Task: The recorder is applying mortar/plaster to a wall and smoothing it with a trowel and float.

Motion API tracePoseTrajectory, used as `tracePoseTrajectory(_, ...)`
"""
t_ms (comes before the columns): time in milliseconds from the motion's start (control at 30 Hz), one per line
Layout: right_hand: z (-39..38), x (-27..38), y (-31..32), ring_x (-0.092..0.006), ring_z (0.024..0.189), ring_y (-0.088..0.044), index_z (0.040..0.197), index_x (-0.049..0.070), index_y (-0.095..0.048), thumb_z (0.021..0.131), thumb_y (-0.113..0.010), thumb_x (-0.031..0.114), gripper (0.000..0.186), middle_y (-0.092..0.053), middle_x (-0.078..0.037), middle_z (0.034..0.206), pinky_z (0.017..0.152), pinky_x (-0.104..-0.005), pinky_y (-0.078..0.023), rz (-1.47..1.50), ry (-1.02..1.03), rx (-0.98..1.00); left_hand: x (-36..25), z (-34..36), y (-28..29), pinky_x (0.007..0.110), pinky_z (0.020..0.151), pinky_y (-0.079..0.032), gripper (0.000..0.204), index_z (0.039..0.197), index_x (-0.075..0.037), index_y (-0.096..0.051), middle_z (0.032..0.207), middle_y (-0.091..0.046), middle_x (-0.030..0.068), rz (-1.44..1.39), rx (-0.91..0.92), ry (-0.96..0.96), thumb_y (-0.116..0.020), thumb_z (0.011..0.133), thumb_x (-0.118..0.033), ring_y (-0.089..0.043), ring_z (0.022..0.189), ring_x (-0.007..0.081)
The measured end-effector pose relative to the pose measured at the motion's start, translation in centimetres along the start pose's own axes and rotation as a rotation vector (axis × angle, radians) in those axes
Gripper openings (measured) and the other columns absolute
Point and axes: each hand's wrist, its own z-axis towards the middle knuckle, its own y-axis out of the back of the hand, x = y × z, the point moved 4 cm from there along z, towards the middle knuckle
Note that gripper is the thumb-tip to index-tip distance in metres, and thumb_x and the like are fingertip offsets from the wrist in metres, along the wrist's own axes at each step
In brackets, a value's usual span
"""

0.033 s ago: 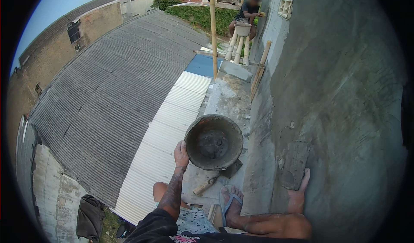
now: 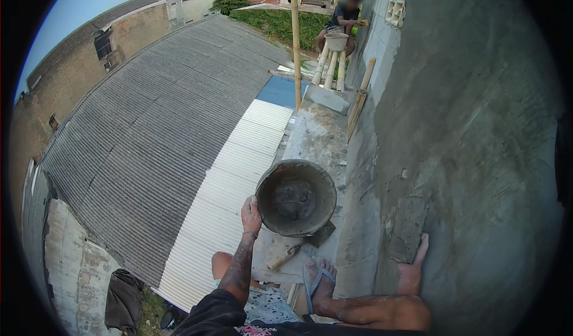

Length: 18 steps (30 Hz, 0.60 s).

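My left hand (image 2: 251, 214) is closed on the left rim of a round, mortar-crusted bucket (image 2: 322, 219), with a little wet grey mortar (image 2: 293, 200) in its bottom. A trowel (image 2: 284, 257) lies just below the bucket, its worn handle toward me and its blade partly under the bucket. At the right, my right hand (image 2: 421, 251) holds a rectangular plastering float (image 2: 409, 225) against the wall. Grey mortar coats the float, and one finger stretches along its edge. The other fingers of that hand are hidden.
Rough grey plaster covers the tall wall (image 2: 477, 127) on my right. My sandalled foot (image 2: 321, 279) rests on the narrow ledge (image 2: 313, 130). Left of it, corrugated roofing (image 2: 227, 187) drops away. Ahead stand a bamboo pole (image 2: 295, 49), leaning wood strips (image 2: 362, 100), and a crouching person (image 2: 343, 19) behind another bucket (image 2: 336, 41).
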Motion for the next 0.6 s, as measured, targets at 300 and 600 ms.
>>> tracePoseTrajectory(300, -0.8, 1.2, -0.9, -0.0176, 0.108, -0.040, 0.131, 0.006, -0.027, 0.056, -0.077, 0.007, 0.091, -0.040, -0.007, 0.117, 0.093, -0.0314, -0.033, -0.311, 0.311, 0.090, -0.3, -1.0, 0.3, 0.031, 0.077, -0.043, 0.043, 0.105, 0.004, -0.057, 0.088, -0.062, 0.0128, -0.043, 0.003, 0.021, -0.039, 0.096, -0.034, -0.055, 0.083, 0.0181)
tracePoseTrajectory(600, -0.9, 1.3, -0.7, -0.0175, 0.111, -0.039, 0.131, 0.005, -0.028, 0.052, -0.077, 0.006, 0.093, -0.039, -0.006, 0.119, 0.095, -0.0318, -0.031, -0.292, 0.283, 0.065, 0.0, -1.0, 0.3, 0.030, 0.078, -0.043, 0.043, 0.103, 0.003, -0.057, 0.087, -0.062, 0.0120, -0.025, -0.006, 0.028, -0.038, 0.096, -0.035, -0.054, 0.083, 0.0178)
